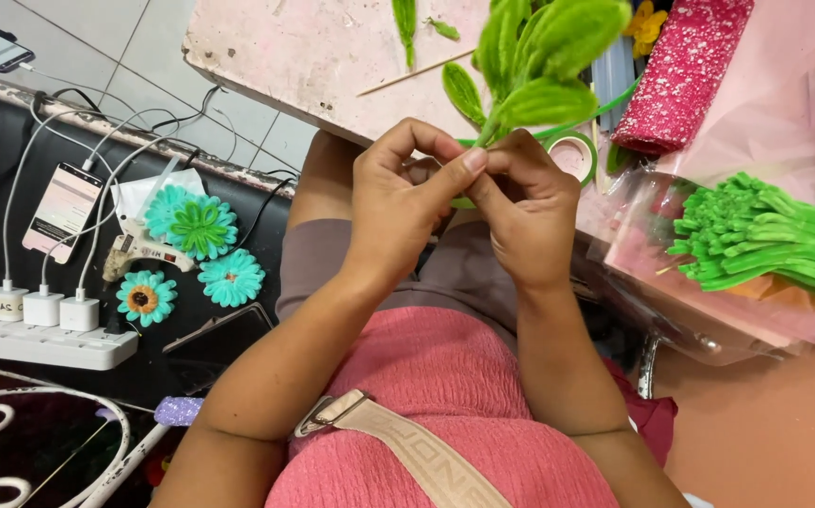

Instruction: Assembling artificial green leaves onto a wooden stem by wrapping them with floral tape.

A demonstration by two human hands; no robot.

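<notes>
A worn pale pink surface with chipped edges fills the upper middle. Left of it lies a floor of light grey tiles with thin dark joints. Further left of the surface runs a black ledge with a scuffed metal rim. Below that ledge sits a white power strip, and under the strip curls white wrought-iron scrollwork. Even, soft daylight lies over everything, without hard shadows.
</notes>
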